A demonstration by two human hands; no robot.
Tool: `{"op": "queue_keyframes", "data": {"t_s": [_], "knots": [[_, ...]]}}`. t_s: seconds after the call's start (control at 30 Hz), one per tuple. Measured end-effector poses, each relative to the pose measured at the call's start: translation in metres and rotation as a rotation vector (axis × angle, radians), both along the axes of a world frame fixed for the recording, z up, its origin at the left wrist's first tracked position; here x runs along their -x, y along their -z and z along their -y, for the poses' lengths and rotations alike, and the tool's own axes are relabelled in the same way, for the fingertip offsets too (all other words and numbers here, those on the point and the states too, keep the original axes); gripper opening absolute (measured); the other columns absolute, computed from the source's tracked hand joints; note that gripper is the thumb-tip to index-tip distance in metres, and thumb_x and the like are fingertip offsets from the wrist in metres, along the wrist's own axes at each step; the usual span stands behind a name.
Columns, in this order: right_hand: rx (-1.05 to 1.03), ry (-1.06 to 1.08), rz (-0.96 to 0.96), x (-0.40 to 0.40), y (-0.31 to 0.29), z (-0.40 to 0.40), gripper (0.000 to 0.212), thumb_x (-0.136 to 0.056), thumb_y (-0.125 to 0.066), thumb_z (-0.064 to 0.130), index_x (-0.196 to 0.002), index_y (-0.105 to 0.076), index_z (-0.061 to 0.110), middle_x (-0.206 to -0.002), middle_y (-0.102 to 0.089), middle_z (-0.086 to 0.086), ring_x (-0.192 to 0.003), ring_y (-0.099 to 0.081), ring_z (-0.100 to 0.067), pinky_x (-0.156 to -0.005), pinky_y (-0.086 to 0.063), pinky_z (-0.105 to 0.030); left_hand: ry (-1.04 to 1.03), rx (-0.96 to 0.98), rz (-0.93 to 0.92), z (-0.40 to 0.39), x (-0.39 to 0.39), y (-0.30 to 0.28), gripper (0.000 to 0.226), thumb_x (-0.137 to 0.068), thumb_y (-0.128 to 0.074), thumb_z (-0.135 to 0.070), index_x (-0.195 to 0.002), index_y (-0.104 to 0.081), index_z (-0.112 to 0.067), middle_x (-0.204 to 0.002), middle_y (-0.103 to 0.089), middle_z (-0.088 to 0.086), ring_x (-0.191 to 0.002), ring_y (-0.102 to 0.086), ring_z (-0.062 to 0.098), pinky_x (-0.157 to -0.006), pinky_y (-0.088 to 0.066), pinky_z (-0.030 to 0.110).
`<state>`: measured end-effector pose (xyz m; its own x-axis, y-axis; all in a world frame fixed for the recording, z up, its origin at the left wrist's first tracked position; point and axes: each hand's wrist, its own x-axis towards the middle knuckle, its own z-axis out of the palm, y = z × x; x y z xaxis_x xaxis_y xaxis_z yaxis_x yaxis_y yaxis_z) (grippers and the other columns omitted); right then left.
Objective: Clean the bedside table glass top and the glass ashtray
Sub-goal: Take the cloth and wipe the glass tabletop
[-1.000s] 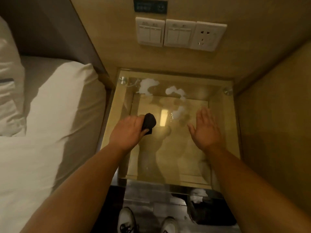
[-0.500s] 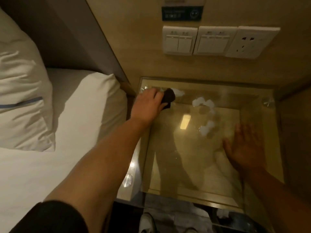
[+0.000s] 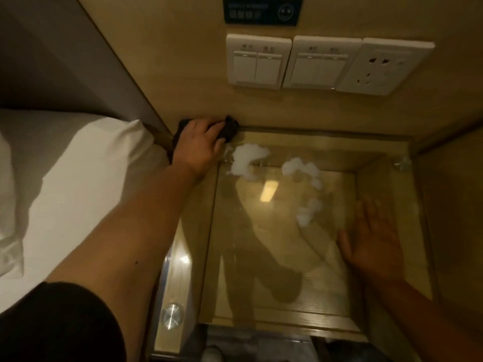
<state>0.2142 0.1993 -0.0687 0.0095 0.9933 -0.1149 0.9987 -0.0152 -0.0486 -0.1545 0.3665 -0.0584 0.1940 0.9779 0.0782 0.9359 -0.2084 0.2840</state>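
Foam [image 3: 248,159] sits in white patches on the glass top [image 3: 274,244] of the bedside table, one clump near the far left corner and a looser trail [image 3: 307,189] curving toward the right side. Your left hand [image 3: 200,145] is at that far left corner, where the glass meets the wooden wall panel [image 3: 183,82], fingers curled over a dark cloth [image 3: 230,128] that bunches out past your fingertips and behind your knuckles; the cloth is pressed against the corner, right by the nearest foam patch. Your right hand [image 3: 373,244] lies flat on the glass toward the right edge, fingers straight and spread a little, holding nothing, close to the lower end of the foam trail. The two hands are well apart, on opposite sides of the top. A bright rectangular reflection [image 3: 269,193] shows in the glass between them, along with dark reflections of your arms. Round metal fittings [image 3: 171,316] pin the glass at the near left and far right corners. On the wall above the table are two double switch plates [image 3: 258,61] and a socket [image 3: 384,65], with a dark sign [image 3: 262,9] over them. The bed [image 3: 78,178] with white linen lies just left of the table. The ashtray is not visible from this view.
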Motion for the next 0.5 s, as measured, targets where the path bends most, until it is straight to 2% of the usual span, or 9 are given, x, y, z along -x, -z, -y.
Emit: {"op": "queue_keyframes", "data": {"t_s": [0.07, 0.23, 0.37, 0.5], "knots": [[0.013, 0.000, 0.006, -0.002, 0.001, 0.001, 0.077, -0.086, -0.028, 0.052, -0.144, -0.032, 0.001, -0.152, -0.028, -0.022, -0.141, -0.022, -0.036, -0.113, -0.020, -0.053, 0.035, 0.020, -0.015, 0.002, 0.002, 0.001, 0.046, -0.094, -0.043, -0.032, -0.133, -0.054, -0.009, -0.135, -0.053, 0.016, -0.122, -0.044, 0.037, -0.106, -0.029, 0.042], [0.000, 0.004, 0.017, -0.002, 0.002, 0.002, 0.075, -0.087, -0.027, 0.051, -0.144, -0.033, 0.002, -0.152, -0.028, -0.019, -0.142, -0.022, -0.033, -0.114, -0.019, -0.050, 0.059, 0.084, -0.034, 0.003, 0.003, 0.005, 0.045, -0.100, -0.045, -0.029, -0.141, -0.043, -0.013, -0.152, -0.035, 0.008, -0.141, -0.027, 0.029, -0.115, -0.018, 0.040], [0.003, 0.002, 0.020, -0.002, 0.003, 0.002, 0.076, -0.089, -0.021, 0.055, -0.146, -0.030, 0.005, -0.154, -0.025, -0.017, -0.143, -0.018, -0.031, -0.117, -0.014, -0.048, 0.075, 0.104, -0.014, 0.030, 0.005, 0.000, 0.046, -0.095, -0.048, -0.030, -0.137, -0.049, -0.013, -0.150, -0.038, 0.014, -0.136, -0.035, 0.035, -0.113, -0.024, 0.044], [0.030, -0.003, 0.010, -0.004, 0.001, 0.003, 0.077, -0.089, -0.018, 0.056, -0.148, -0.024, 0.008, -0.156, -0.020, -0.016, -0.144, -0.015, -0.030, -0.116, -0.008, -0.044, 0.090, 0.101, -0.051, 0.107, 0.003, -0.001, 0.043, -0.090, -0.056, -0.025, -0.132, -0.055, -0.014, -0.141, -0.050, 0.013, -0.127, -0.045, 0.036, -0.108, -0.033, 0.047]]}}
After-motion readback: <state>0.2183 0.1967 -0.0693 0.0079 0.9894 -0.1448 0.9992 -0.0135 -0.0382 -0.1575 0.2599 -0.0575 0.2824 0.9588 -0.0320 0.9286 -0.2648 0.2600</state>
